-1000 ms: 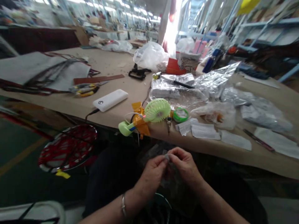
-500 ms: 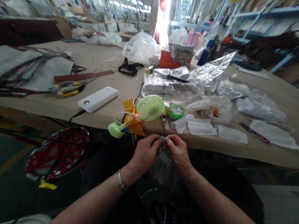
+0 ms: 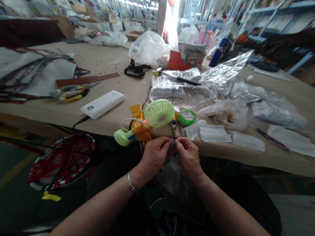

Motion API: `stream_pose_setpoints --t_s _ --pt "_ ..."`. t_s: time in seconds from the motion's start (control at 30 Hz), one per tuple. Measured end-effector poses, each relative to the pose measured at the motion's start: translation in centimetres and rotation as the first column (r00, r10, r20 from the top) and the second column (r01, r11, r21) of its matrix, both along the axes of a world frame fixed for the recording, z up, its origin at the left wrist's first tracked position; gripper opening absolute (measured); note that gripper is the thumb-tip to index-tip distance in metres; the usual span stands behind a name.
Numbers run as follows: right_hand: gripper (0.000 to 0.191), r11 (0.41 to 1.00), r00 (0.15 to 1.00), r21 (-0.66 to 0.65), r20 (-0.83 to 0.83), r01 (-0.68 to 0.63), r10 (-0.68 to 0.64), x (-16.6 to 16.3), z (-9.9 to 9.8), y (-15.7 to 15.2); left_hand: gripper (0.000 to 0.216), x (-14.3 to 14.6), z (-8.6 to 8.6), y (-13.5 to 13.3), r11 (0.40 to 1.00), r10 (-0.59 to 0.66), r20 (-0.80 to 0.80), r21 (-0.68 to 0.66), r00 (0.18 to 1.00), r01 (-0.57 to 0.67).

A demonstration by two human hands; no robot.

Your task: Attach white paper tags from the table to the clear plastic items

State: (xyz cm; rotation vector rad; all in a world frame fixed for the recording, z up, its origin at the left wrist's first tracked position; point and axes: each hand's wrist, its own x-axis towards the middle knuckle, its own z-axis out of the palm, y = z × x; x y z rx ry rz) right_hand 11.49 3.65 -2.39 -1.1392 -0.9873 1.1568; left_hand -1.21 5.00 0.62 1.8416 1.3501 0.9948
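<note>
My left hand is closed in a pinch on a small, dark grey, flat piece, soft-looking like cloth. Close against it, the pinched fingertips of my right hand hold the piece's other side, though the exact grip is partly hidden. Both hands are just off the table's front edge, right at the thin metal tip of a tool like a soldering iron that points toward me. Beneath the hands hangs clear plastic. Left of the tool stands a light green fan; right of it sits a round green tub with whitish contents.
Printed paper slips and tweezers-like pink-handled tool lie to the right. Behind are plastic bags with a hammer on top. A white power bank, pliers and a red-corded round stool are left.
Both hands have moved up slightly, closer to the tool's tip. The grey piece has turned and now shows a darker side hanging by my left fingers.
</note>
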Motion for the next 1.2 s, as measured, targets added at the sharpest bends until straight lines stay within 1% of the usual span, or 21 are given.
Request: stream_pose_setpoints --t_s 0.17,0.3,0.43,0.57,0.7,0.77,0.87,0.93,1.0,1.07,1.13,1.17,1.2 --pt "0.014 1.0 1.0 0.018 -0.013 0.008 -0.008 -0.1 0.1 0.3 0.023 0.1 -0.2 0.4 0.999 0.004 -0.006 0.033 1.0 -0.004" --pt "0.014 0.999 1.0 0.047 -0.002 0.01 -0.01 0.0 -0.2 0.4 0.022 0.1 -0.7 0.5 0.997 0.03 0.014 0.064 0.999 -0.031" --pt "0.012 0.997 1.0 0.075 0.024 0.011 -0.013 0.1 -0.2 0.0 0.019 0.1 -1.0 0.3 0.995 0.034 0.045 0.087 0.998 -0.038" --pt "0.011 0.996 0.998 0.093 0.061 0.003 -0.009 0.2 0.1 -0.6 0.018 0.0 -1.0 -0.2 0.995 0.03 0.095 0.089 0.995 -0.038" --pt "0.01 0.995 0.998 0.103 0.069 -0.003 -0.004 0.4 0.0 -0.8 0.02 0.0 -0.7 -0.8 0.999 0.013 0.12 0.045 0.993 -0.018" --pt "0.009 0.995 0.998 0.1 0.07 -0.006 -0.001 0.3 -0.4 -0.9 0.019 0.0 -0.7 -0.9 1.0 0.018 0.144 -0.008 0.989 -0.017" --pt "0.009 0.996 0.995 0.084 0.102 -0.021 0.013 0.4 -0.6 -1.5 0.015 0.1 -0.9 -1.1 0.993 0.068 0.207 -0.114 0.976 -0.045" --pt "0.008 0.995 0.982 0.093 0.185 -0.044 0.027 0.9 -0.1 -2.3 0.013 0.0 -1.2 -1.2 0.981 0.116 0.243 -0.183 0.963 -0.072" --pt "0.011 0.983 0.94 0.165 0.34 -0.083 0.022 1.9 1.0 -2.8 0.013 -0.1 -1.7 -1.4 0.965 0.15 0.25 -0.247 0.957 -0.087" --pt "0.015 0.941 0.842 0.309 0.537 -0.139 -0.052 3.5 2.7 -2.7 0.015 -0.4 -2.5 -1.7 0.953 0.149 0.229 -0.294 0.962 -0.077" --pt "0.017 0.873 0.687 0.447 0.698 -0.196 -0.204 5.2 4.6 -1.5 0.017 -0.5 -3.6 -1.9 0.941 0.127 0.207 -0.335 0.97 -0.052" --pt "0.018 0.843 0.593 0.489 0.755 -0.224 -0.281 6.0 5.6 -0.6 0.018 -0.5 -4.3 -2.0 0.937 0.118 0.191 -0.346 0.974 -0.046" --pt "0.02 0.825 0.49 0.507 0.8 -0.249 -0.344 6.7 6.4 0.4 0.018 -0.6 -5.0 -2.0 0.933 0.116 0.164 -0.357 0.98 -0.05"
